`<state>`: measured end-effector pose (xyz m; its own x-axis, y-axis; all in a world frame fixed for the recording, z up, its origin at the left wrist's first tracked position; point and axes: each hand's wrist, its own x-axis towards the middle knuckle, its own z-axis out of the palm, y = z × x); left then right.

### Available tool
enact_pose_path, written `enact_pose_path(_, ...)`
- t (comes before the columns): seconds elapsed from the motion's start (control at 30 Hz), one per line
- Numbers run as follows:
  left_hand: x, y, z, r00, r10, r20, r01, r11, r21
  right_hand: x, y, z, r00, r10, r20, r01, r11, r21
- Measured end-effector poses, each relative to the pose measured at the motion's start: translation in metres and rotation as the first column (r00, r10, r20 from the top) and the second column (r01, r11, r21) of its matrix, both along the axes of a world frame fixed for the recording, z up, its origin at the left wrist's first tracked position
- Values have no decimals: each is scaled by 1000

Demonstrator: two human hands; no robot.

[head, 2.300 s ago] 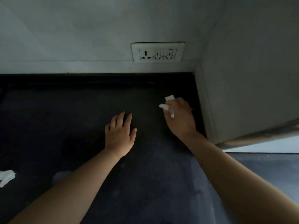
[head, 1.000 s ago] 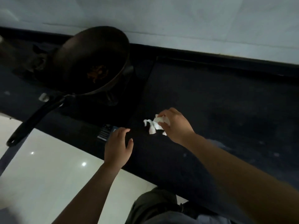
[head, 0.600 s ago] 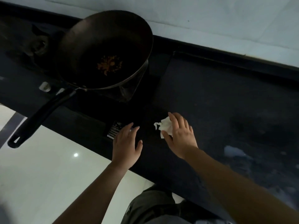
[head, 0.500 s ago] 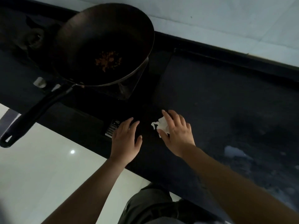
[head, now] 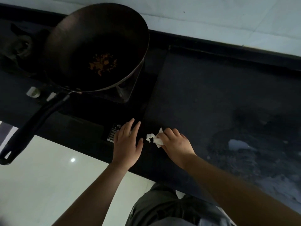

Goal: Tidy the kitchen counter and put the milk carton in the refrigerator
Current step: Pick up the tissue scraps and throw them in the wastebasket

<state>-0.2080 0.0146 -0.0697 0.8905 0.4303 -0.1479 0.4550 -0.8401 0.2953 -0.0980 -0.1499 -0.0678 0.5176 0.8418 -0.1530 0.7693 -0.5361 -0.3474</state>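
Gripping a crumpled white tissue in curled fingers, the right hand is holding it down at the dark counter, near the front edge. The left hand is lying open, fingers straight, just beside it, below the wok.

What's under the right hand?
A crumpled white tissue on the dark counter, gripped by the right hand. Its left part sticks out; the rest, and the counter beneath, is covered by the hand.

white crumpled tissue; black counter, pale smears; dark wok, orange-brown crumbs; white floor.
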Motion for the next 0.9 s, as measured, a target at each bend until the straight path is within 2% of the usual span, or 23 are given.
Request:
enact_pose_path(0.13, 1, -1, 4, 1000, -9, -25, 8, 999, -33, 1, -9, 3, 958, -195, -210, 217, 972, 91)
enact_pose_path(0.3, 6, -17, 14, 999, 20, -30, -23, 994, -104, -2, -37, 17, 835, -358, -418, 475, 852, 219)
enact_pose_path(0.43, 11, -50, 33, 995, -75, 67, 83, 987, -134, -11, -72, 34, 785, -421, -454, 571, 776, 267)
enact_pose_path(0.53, 10, -90, 54, 975, -178, 135, 205, 955, -213, -32, -113, 51, 738, -501, -451, 650, 707, 278)
enact_pose_path(0.63, 3, -135, 70, 934, -315, 169, 353, 889, -291, -71, -163, 66, 676, -594, -436, 728, 629, 273)
enact_pose_path(0.77, -22, -196, 81, 829, -520, 207, 559, 755, -342, -141, -229, 81, 571, -702, -425, 820, 514, 253)
enact_pose_path(0.83, -42, -228, 85, 755, -626, 198, 651, 677, -343, -183, -260, 87, 497, -761, -417, 868, 444, 224)
enact_pose_path(0.9, -68, -265, 91, 649, -738, 183, 749, 578, -324, -236, -293, 91, 385, -832, -400, 922, 322, 217)
